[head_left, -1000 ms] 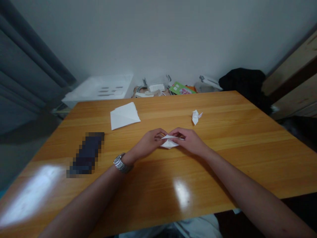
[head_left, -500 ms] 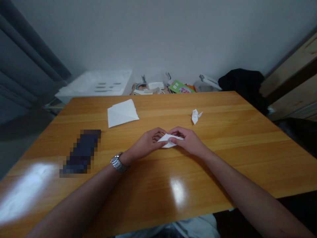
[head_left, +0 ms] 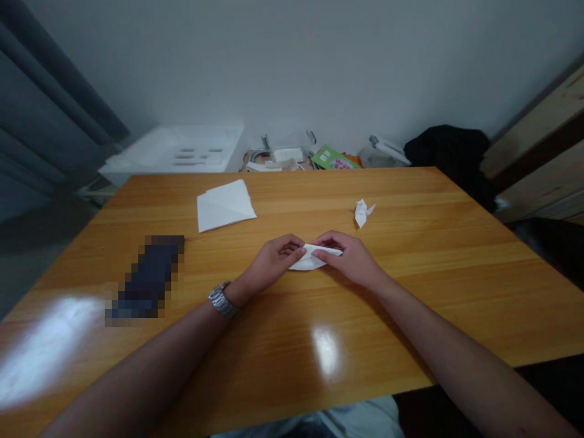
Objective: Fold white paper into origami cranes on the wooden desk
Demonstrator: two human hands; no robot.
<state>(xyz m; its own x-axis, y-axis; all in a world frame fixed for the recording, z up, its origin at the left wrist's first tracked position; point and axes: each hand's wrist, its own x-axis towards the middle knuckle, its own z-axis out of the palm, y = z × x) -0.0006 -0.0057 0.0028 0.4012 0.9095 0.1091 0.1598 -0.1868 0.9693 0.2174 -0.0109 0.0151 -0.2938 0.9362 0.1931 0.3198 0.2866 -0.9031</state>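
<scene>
A small folded white paper (head_left: 308,261) lies low over the middle of the wooden table (head_left: 410,292). My left hand (head_left: 272,261), with a metal watch on its wrist, pinches the paper's left end. On the other end my right hand (head_left: 350,258) has its fingers closed, thumb pressed on top. Both hands meet over the piece, and much of it is hidden by the fingers.
A flat sheet of white paper (head_left: 224,205) lies at the back left. Back right of my hands sits a small finished folded paper figure (head_left: 362,213). A dark pixelated object (head_left: 146,278) rests at left. Clutter and a white box (head_left: 173,155) stand behind the table.
The hands stay in place on the paper; the fingers have shifted slightly and the piece looks pressed flatter. The view has drifted a little.
</scene>
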